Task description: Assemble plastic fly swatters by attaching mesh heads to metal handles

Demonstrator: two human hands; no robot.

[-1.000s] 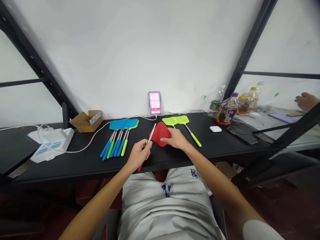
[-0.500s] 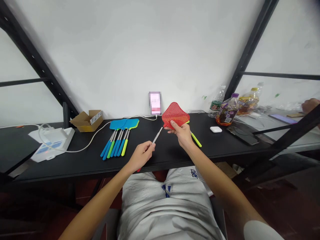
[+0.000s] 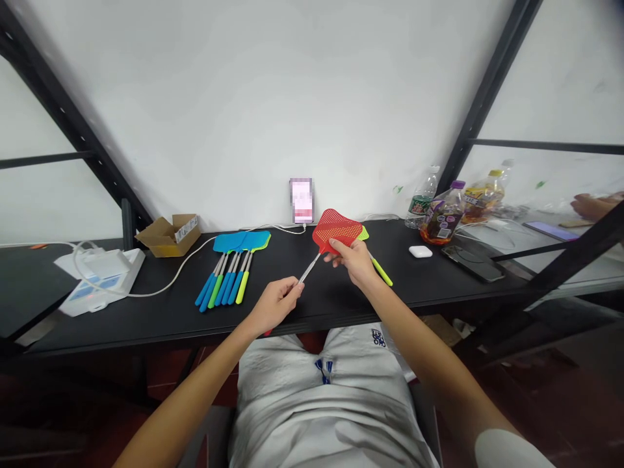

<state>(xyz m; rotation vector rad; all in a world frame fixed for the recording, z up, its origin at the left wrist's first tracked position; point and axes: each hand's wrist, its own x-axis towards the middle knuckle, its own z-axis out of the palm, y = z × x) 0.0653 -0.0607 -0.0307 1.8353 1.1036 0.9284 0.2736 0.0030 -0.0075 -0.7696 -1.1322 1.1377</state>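
Left hand (image 3: 273, 304) is gripping the red swatter's (image 3: 336, 229) metal rod (image 3: 308, 268); right hand (image 3: 351, 257) is pinching its head above the worktop (image 3: 146, 312).

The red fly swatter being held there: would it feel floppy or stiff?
The red fly swatter probably feels light: its head is thin perforated mesh, likely bendy. The slim metal shaft between left hand and right hand looks straight, so likely stiffer.

Black table (image 3: 146, 305) against a white wall (image 3: 273, 97), black metal frame bars (image 3: 482, 97) alongside.
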